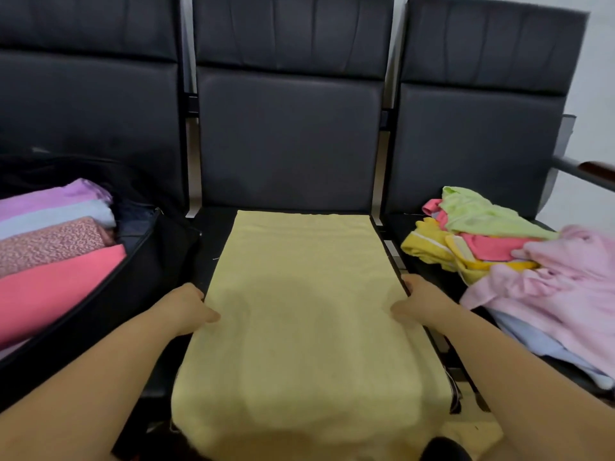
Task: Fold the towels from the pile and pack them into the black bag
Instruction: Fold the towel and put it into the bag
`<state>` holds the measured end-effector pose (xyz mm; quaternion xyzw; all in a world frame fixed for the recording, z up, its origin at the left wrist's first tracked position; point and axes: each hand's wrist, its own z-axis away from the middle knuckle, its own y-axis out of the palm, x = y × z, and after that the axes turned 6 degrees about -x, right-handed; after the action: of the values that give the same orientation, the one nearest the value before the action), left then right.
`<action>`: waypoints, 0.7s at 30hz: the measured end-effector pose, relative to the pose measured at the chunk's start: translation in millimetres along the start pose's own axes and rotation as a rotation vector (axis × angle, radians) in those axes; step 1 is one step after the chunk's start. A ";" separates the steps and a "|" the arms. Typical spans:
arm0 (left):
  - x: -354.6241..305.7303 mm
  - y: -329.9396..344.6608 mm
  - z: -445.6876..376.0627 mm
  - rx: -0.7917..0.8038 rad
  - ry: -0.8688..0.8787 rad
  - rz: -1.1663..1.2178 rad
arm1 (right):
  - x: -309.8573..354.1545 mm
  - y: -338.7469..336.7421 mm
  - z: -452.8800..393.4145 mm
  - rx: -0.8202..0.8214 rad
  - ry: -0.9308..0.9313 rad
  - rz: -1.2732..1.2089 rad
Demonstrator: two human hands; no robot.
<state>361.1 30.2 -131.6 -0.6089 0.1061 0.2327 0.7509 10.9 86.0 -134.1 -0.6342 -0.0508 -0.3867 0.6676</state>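
Seats: black padded row [289, 134], pale wall behind.
Yellow towel [299, 311]: spread flat on middle seat.
Left hand [186, 307]: thumb on top, fingers curled under towel's left edge, gripping it.
Right hand [422, 304]: grips right edge likewise.
Black bag [133, 271]: left seat, holding folded towels [50, 247].
Pile [519, 254]: right seat.

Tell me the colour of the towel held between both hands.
Pale yellow towel, plain, seen in the head view.
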 end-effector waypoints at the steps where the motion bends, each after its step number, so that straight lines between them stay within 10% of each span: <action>1: -0.5 -0.3 1.9 0.011 -0.005 0.004 | -1.3 -3.1 2.2 -0.033 0.035 -0.019; 12: 6.9 5.8 -5.3 -0.002 -0.075 0.229 | -12.2 -4.1 13.7 -0.010 0.183 -0.097; 21: 10.5 -9.4 5.7 -0.036 0.201 0.347 | -22.8 -15.8 18.3 0.118 0.041 -0.294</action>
<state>374.1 36.6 -126.7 -0.6150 0.2796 0.2985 0.6742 -6.4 114.2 -130.6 -0.5717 -0.1521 -0.4892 0.6409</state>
